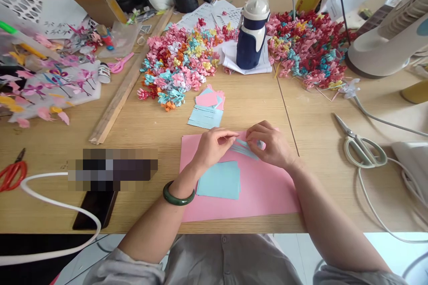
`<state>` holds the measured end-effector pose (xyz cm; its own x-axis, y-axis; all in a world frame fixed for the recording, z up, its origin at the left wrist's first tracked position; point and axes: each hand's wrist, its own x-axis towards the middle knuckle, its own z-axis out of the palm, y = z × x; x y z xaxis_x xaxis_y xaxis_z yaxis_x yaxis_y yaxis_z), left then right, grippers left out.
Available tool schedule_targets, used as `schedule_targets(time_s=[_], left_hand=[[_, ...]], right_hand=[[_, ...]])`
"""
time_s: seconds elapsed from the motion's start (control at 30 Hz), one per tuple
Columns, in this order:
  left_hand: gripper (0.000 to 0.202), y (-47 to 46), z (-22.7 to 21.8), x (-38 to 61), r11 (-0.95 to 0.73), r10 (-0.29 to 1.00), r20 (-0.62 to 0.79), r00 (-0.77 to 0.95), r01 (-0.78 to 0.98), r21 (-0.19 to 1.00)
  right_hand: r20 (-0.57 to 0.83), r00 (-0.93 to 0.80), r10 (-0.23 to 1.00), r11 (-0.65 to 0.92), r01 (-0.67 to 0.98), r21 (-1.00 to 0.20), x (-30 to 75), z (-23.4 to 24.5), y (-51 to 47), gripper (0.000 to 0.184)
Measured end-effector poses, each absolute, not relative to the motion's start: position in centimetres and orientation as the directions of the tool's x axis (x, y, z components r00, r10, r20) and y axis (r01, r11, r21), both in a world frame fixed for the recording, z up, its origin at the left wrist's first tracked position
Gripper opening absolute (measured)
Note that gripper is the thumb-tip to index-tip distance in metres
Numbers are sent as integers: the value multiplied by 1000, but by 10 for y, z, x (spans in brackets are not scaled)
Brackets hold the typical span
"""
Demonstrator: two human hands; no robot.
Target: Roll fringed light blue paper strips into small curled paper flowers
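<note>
A pink sheet [261,191] lies on the pale wooden table [150,129]. Above its far edge the left hand [214,144] and right hand [270,144] both pinch a blue strip [244,148], fingers closed on it. A blue card stack [219,180] rests on the sheet. Beyond the sheet lie paper curls [180,62] and a bottle [252,31]. Scissors [361,147] lie to its right and a phone [95,209] to its left.

1 small sheet [219,180] on large sheet [264,196]; scissors [363,149] right; bottle [252,33] behind, perhaps on papers [234,60].
</note>
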<state>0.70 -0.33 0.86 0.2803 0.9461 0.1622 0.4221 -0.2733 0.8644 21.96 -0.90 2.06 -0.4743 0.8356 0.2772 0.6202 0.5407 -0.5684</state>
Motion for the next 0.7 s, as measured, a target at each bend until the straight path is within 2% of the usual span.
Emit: schedule_targets(time_s=[0.13,0.27,0.33,0.43,0.7], left_hand=[[17,-4,8,8,-259,950,156,269,405,877],[18,-5,8,9,-271,949,168,268,413,870],[16,-4,8,9,-290,946,181,269,456,841],[23,-4,8,8,-313,944,197,266,526,791],[23,-5,9,9,-311,944,198,263,514,800]], right_hand=[[315,-415,853,517,602,-609,214,10,-8,8],[354,-363,862,506,568,-649,207,2,-8,11],[344,-338,876,481,558,-676,205,1,-8,13],[296,-315,902,429,566,-704,206,3,-9,14],[286,-359,889,451,569,-687,202,9,-11,10]])
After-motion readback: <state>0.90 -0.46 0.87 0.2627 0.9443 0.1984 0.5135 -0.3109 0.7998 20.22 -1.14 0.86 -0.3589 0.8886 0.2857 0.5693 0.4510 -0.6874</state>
